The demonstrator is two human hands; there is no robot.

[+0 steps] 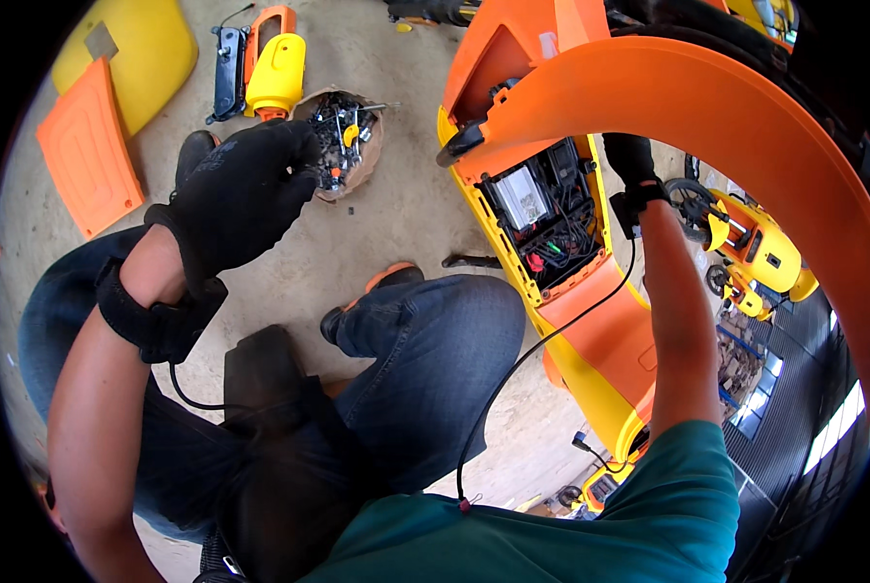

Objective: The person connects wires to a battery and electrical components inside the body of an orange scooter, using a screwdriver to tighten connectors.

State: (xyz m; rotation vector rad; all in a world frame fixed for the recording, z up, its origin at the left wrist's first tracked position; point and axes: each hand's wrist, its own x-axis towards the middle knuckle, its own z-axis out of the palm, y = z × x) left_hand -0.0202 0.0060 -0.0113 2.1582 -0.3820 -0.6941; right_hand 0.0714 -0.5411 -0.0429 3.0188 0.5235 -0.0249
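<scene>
My left hand (245, 194), in a black glove, has its fingers curled in beside an open container of loose screws and small metal parts (343, 141). Whatever those fingers hold, if anything, is hidden. On the far side of an orange and yellow vehicle body (600, 340), my right hand (629, 158) is also gloved in black. A large curved orange panel (649, 87) overlaps it and covers its fingers, so its grip does not show. Between the hands, an open compartment in the body shows a silver box (522, 198) and a bundle of dark wires (566, 238) with red and green connectors.
On the floor at the left lie an orange panel (90, 146) and a yellow panel (163, 58). A yellow-orange part (277, 78) and a black part (229, 73) lie beyond the container. More yellow vehicles (770, 255) stand at the right. Cables run from both wrists.
</scene>
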